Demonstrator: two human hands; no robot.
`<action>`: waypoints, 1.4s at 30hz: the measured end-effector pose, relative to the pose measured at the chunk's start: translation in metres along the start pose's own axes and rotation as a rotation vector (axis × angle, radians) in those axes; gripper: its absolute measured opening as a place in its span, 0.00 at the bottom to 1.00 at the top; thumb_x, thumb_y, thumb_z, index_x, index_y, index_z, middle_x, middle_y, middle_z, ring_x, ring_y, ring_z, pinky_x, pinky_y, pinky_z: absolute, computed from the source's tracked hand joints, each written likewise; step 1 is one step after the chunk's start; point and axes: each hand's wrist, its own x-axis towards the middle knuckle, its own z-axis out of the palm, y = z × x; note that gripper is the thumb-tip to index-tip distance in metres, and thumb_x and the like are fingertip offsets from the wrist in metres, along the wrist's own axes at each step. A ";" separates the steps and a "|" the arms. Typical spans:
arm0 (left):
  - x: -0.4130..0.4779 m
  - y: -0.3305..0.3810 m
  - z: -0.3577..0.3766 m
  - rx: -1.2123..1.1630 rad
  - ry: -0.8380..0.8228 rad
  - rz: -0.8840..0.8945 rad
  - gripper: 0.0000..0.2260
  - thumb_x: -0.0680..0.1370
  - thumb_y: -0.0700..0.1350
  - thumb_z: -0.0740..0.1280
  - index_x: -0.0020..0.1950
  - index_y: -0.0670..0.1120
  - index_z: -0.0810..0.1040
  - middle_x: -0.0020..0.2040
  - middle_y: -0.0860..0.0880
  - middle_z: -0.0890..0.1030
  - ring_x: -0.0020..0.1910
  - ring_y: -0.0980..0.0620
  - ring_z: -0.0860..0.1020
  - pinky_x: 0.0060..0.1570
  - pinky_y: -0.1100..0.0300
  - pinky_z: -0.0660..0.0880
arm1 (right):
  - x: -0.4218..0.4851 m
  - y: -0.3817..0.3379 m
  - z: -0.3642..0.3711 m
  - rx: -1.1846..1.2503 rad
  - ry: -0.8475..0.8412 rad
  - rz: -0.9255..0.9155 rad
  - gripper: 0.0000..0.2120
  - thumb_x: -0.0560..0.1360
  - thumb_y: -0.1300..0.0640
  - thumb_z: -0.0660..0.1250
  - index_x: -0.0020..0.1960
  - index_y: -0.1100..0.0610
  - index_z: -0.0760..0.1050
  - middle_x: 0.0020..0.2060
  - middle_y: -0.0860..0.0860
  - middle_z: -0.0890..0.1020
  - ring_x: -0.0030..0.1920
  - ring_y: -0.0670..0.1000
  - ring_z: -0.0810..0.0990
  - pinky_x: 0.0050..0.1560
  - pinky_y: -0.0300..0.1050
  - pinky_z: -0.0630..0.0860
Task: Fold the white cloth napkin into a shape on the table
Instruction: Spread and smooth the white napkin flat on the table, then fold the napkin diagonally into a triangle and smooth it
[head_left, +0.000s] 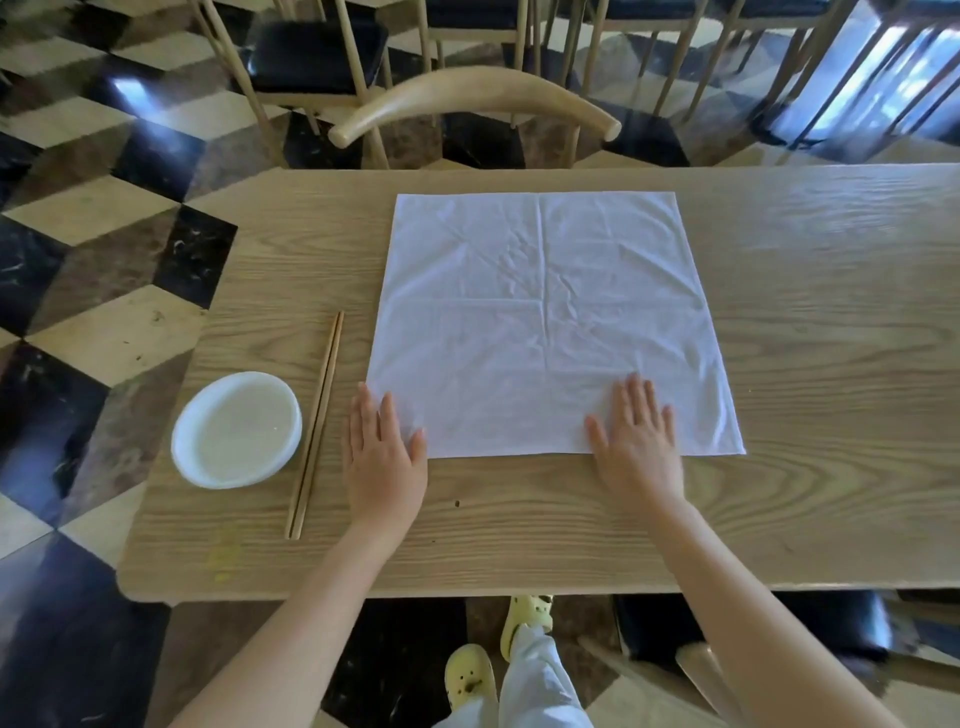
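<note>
Bare forearms reach in from 6 o'clock, and both hands lie flat with straight fingers, gripping nothing. The left hand rests at the cloth's 7 o'clock corner, partly on bare wood. The right hand presses on the near edge at about 5 o'clock.

Under them runs the long, pale, wood-grain tabletop. The white square cloth napkin is spread open in one layer at its middle, marked by a cross of old creases and a patch of small crumples near its centre. No fold has been made yet, so the step in hand looks like smoothing.

To do it well, stroke outward from the centre toward each corner and pay most attention to the crumpled patch. Hold the near edge parallel to the tabletop's front. For the first fold the old creases can serve as guides, with edges matched before any pressing.

At 12 o'clock beyond the tabletop stands a light wooden chair with a curved backrest, well clear of the work. At 8 o'clock sits a round white plate. Between plate and napkin lies a pair of long wooden chopsticks, just beside the left hand. A sweep toward 9 o'clock could knock them, so that side wants shorter strokes.
</note>
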 end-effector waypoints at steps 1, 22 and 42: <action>-0.001 0.005 -0.001 -0.056 0.019 -0.057 0.25 0.79 0.46 0.60 0.74 0.41 0.58 0.76 0.40 0.53 0.75 0.40 0.54 0.72 0.44 0.55 | -0.008 -0.019 0.005 0.016 -0.012 -0.121 0.31 0.79 0.42 0.45 0.76 0.57 0.43 0.76 0.51 0.43 0.75 0.50 0.38 0.75 0.49 0.38; 0.091 0.108 -0.070 -0.744 -0.207 0.134 0.18 0.75 0.39 0.66 0.62 0.54 0.73 0.49 0.55 0.79 0.49 0.60 0.78 0.48 0.64 0.73 | 0.052 -0.096 -0.053 0.731 0.059 -0.161 0.16 0.75 0.59 0.62 0.31 0.57 0.62 0.25 0.49 0.65 0.28 0.49 0.61 0.29 0.40 0.59; 0.293 0.319 0.049 -0.411 -0.235 0.478 0.06 0.76 0.43 0.66 0.51 0.44 0.78 0.44 0.50 0.79 0.43 0.54 0.75 0.42 0.62 0.69 | 0.250 0.043 -0.112 0.840 0.321 0.149 0.06 0.76 0.58 0.63 0.42 0.58 0.75 0.34 0.46 0.77 0.39 0.49 0.75 0.40 0.42 0.70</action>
